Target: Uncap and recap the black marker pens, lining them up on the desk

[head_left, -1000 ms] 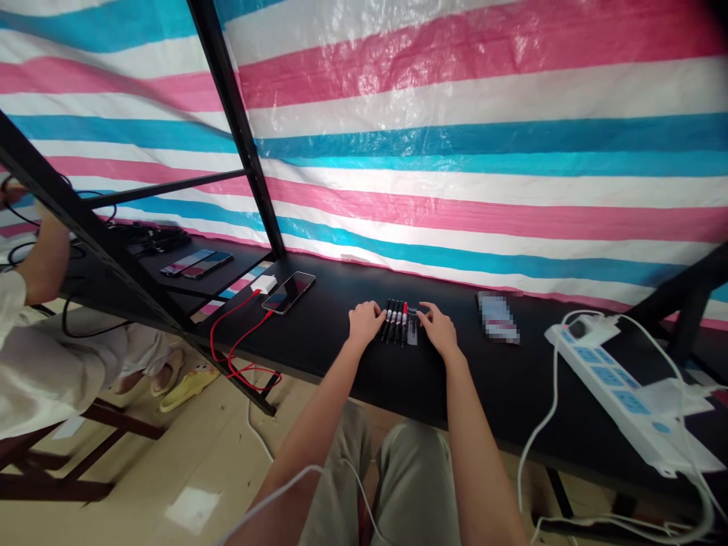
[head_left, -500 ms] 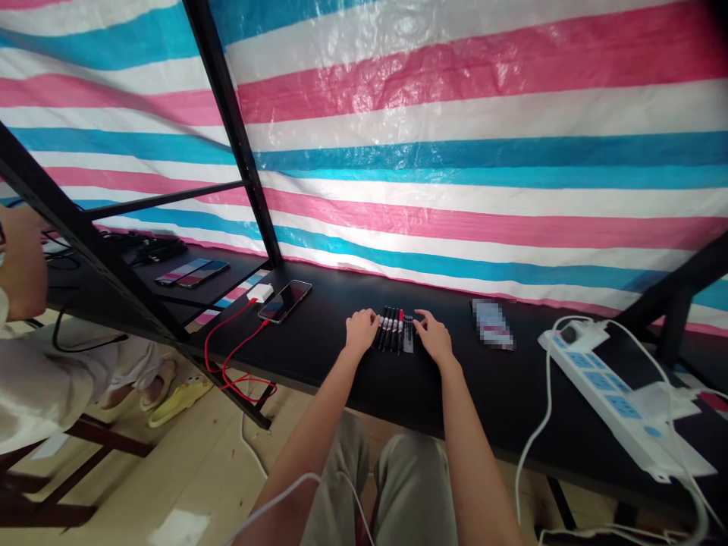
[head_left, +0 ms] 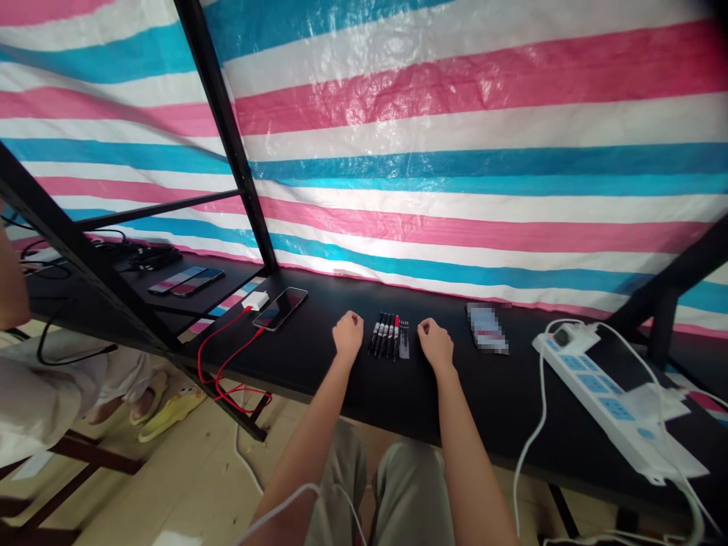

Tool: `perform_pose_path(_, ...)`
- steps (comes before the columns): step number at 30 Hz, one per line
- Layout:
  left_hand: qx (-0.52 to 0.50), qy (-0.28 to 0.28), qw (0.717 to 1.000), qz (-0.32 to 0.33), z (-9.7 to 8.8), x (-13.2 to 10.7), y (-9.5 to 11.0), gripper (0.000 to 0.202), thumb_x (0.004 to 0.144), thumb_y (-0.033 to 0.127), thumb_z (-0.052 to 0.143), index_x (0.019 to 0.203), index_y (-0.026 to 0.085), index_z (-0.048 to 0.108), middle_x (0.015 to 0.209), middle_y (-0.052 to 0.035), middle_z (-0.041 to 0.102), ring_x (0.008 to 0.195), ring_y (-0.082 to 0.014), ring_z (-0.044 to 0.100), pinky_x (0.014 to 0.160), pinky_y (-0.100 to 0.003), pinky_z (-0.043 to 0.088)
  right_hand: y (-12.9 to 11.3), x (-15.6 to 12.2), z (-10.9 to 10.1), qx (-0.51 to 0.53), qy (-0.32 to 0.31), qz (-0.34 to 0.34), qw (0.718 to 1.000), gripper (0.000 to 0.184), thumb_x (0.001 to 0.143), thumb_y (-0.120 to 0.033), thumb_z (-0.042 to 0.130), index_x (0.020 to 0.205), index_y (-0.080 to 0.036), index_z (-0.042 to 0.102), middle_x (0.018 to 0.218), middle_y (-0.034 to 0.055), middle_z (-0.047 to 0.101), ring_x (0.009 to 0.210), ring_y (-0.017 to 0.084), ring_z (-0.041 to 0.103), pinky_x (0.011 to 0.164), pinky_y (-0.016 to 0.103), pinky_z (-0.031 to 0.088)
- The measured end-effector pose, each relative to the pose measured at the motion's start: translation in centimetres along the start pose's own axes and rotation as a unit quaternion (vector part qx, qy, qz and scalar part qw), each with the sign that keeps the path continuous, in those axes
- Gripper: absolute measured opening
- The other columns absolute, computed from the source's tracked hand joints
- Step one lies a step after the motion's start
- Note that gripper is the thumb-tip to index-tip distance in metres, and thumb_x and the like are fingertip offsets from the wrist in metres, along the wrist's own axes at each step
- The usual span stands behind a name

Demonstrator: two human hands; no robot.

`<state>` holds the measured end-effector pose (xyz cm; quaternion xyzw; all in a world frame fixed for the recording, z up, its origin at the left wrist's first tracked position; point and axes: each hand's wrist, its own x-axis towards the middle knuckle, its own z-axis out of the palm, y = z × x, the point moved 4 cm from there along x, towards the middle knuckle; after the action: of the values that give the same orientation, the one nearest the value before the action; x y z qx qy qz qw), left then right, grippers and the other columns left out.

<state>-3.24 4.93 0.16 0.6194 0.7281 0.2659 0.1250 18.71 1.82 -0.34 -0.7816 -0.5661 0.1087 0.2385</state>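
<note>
Several black marker pens (head_left: 385, 334), one with a red cap, lie side by side on the black table (head_left: 392, 402). At the right end of their row is a small clear packet of thin dark sticks (head_left: 404, 339), perhaps refills. My left hand (head_left: 348, 335) rests on the table to the left of the pens, its fingers curled in and nothing seen in them. To the right of the packet my right hand (head_left: 436, 343) rests likewise, loosely closed. Neither hand touches the pens.
A phone (head_left: 280, 309) and a white charger (head_left: 255, 301) with red cables lie left. At right are a blurred phone-like item (head_left: 487, 328) and a white power strip (head_left: 603, 402) with cables. Another person's arm (head_left: 11, 280) shows at the far left, behind a black frame post (head_left: 114, 280).
Both my hands have drawn back from the row of pens, the left hand leftward and the right hand rightward, and their fingers have curled in. The pens stay lined up.
</note>
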Motion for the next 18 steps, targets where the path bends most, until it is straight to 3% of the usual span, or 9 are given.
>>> perform_pose_path(5, 0.043, -0.012, 0.995, 0.087, 0.7, -0.5, 0.9, 0.022, 0.078, 0.042, 0.046, 0.081, 0.022, 0.054, 0.090, -0.0025, 0.058, 0.090, -0.0188, 0.053, 0.075, -0.030, 0.035, -1.2, -0.4, 0.0, -0.001, -0.018, -0.076, 0.997, 0.023, 0.082, -0.041, 0.041, 0.083, -0.024, 0.058, 0.075, 0.0009, 0.060, 0.069, 0.015, 0.054, 0.056, 0.023, 0.030)
perform_pose_path(8, 0.069, -0.014, 0.988, 0.134, 1.0, -0.9, 1.2, 0.025, 0.075, 0.044, 0.049, 0.084, 0.022, 0.053, 0.094, -0.0039, 0.054, 0.095, -0.0201, 0.049, 0.079, -0.031, 0.034, -1.2, -0.4, 0.0, -0.005, -0.022, -0.071, 0.997, 0.023, 0.079, -0.043, 0.045, 0.082, -0.025, 0.059, 0.074, 0.0004, 0.060, 0.069, 0.015, 0.055, 0.056, 0.023, 0.030)
perform_pose_path(14, 0.105, -0.039, 0.983, 0.148, 1.2, -0.7, 1.1, 0.018, 0.077, 0.036, 0.049, 0.085, 0.021, 0.050, 0.095, -0.0043, 0.051, 0.094, -0.0201, 0.048, 0.078, -0.030, 0.034, -0.6, 0.0, 0.2, -0.011, -0.023, -0.022, 0.999, 0.021, 0.073, -0.042, 0.051, 0.083, -0.026, 0.061, 0.078, 0.0013, 0.061, 0.072, 0.018, 0.056, 0.056, 0.024, 0.033)
perform_pose_path(18, 0.120, -0.036, 0.983, 0.136, 1.0, -0.7, 1.0, 0.014, 0.081, 0.032, 0.044, 0.086, 0.021, 0.049, 0.095, -0.0042, 0.052, 0.093, -0.0183, 0.048, 0.076, -0.028, 0.035, -0.6, 0.0, 0.2, -0.002, -0.025, -0.016, 1.000, 0.028, 0.075, -0.047, 0.045, 0.083, -0.025, 0.061, 0.077, 0.0029, 0.061, 0.073, 0.019, 0.057, 0.057, 0.025, 0.034)
